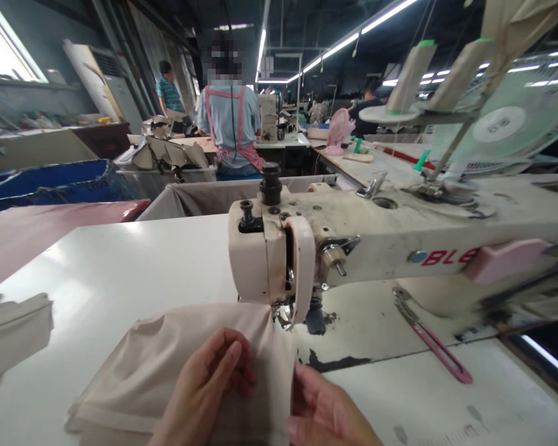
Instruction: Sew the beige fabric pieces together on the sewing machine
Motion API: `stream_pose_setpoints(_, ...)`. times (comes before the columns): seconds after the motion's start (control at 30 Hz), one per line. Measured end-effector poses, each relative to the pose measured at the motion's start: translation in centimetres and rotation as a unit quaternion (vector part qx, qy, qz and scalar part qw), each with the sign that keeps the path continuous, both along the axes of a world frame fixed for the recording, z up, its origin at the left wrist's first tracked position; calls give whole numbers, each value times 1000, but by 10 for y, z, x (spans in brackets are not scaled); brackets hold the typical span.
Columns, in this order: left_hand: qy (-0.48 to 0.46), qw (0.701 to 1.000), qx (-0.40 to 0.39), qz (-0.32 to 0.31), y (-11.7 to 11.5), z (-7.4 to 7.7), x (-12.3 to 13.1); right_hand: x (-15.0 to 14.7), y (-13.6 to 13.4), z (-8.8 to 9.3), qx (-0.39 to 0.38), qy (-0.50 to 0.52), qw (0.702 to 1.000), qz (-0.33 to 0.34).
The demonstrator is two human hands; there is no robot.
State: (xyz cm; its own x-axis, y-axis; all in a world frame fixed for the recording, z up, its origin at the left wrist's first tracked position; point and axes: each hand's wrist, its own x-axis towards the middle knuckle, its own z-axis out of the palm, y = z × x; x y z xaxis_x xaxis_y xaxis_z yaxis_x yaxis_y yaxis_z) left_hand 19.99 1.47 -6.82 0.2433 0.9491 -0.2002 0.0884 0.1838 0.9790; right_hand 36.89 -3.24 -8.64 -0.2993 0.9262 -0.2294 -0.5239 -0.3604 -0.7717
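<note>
A piece of beige fabric [149, 365] lies over the white table, its far corner under the presser foot [284, 316] of a sewing machine [279, 248]. On top of the cloth rests my left hand [214, 378], fingers curled in and thumb against the index finger; whether a fold is pinched there is hidden. My right hand [330, 409] grips the cloth's right edge, thumb in front and fingertips partly behind it. Pink-handled thread snips [434, 344] lie on the machine bed to the right, apart from both hands.
Another beige fabric piece [16, 341] lies at the left table edge. Thread cones [411, 77] and a large fan [506, 124] stand at the right. Blue bins [51, 183] are at the left. Ahead, a person in a pink-strapped apron [230, 118] faces away.
</note>
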Motion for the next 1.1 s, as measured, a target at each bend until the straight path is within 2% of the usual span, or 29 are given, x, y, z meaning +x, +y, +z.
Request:
stream_pose_setpoints(0.07, 47, 995, 81, -26, -10, -6, -5, 5, 4, 9, 23, -31, 998, -55)
stream_pose_setpoints(0.13, 93, 974, 200, -54, -16, -13, -6, 10, 8, 16, 13, -54, 997, -56)
stream_pose_setpoints(0.23, 148, 902, 390, -111, -18, -25, -5, 11, 14, 19, -4, -57, 998, -34)
stream_pose_setpoints(0.3, 170, 870, 445, -128, -19, -31, -4, 10, 18, 17, 10, -54, 998, -34)
stream_pose_setpoints(0.37, 176, 880, 423, -123, -18, -31, -2, 9, 23, 13, 15, -72, 997, -30)
stream_pose_setpoints(0.47, 184, 919, 329, -114, -6, -15, 4, 8, 28, 10, -19, -134, 991, -17)
stream_pose_setpoints(0.57, 216, 934, 239, -156, 20, 6, 15, 8, 31, 9, -35, -164, 986, -17)
stream_pose_setpoints(0.63, 213, 943, 161, -196, 37, 13, 21, 8, 31, 8, -27, -171, 985, -19)
stream_pose_setpoints(0.73, 191, 954, 91, -215, 52, 12, 25, 9, 32, 4, -18, -181, 983, -22)
stream_pose_setpoints(0.9, 183, 959, 73, -206, 52, 2, 22, 9, 32, -1, -14, -181, 982, -42)
stream_pose_setpoints(1.0, 180, 959, 70, -208, 50, 2, 19, 8, 31, -3, 3, -192, 981, -21)
stream_pose_setpoints(1.07, 181, 960, 80, -196, 50, 1, 20, 8, 28, -4, 31, -260, 965, -27)
stream_pose_setpoints(1.1, 183, 962, 89, -184, 50, 1, 21, 8, 26, -5, 70, -326, 942, -41)
